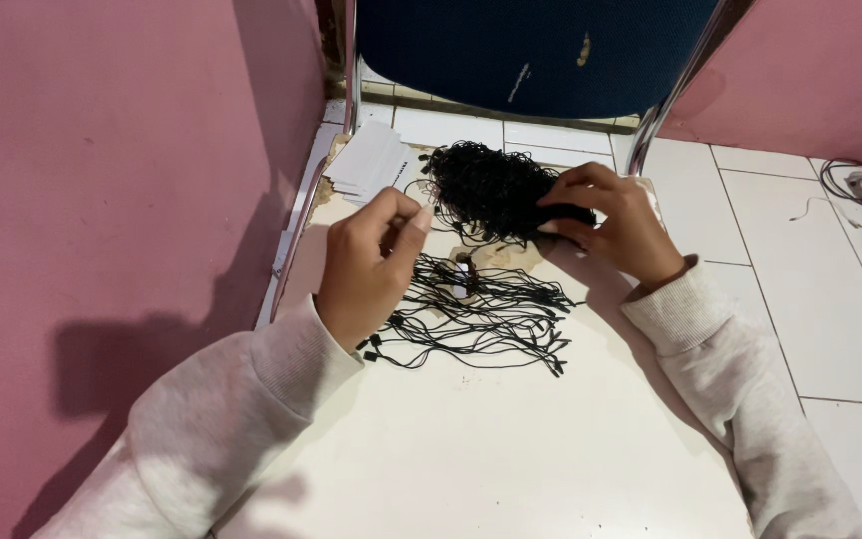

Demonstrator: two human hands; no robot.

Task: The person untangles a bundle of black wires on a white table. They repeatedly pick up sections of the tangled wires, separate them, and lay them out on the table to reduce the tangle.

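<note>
Black string bundle sits at table's far edge, our right hand clamped on it; left hand pinches one strand. Separating step, we judge; pulling it free needs a steady draw.

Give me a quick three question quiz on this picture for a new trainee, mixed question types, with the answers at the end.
1. True or false: the right hand rests on the tangled bundle of black cords.
2. Where is the stack of white tags? A) beyond the left hand B) on the floor tiles C) under the right sleeve
3. Fill in: the loose black cords lie spread on the white ____.

Key: 1 true; 2 A; 3 tabletop.
</note>
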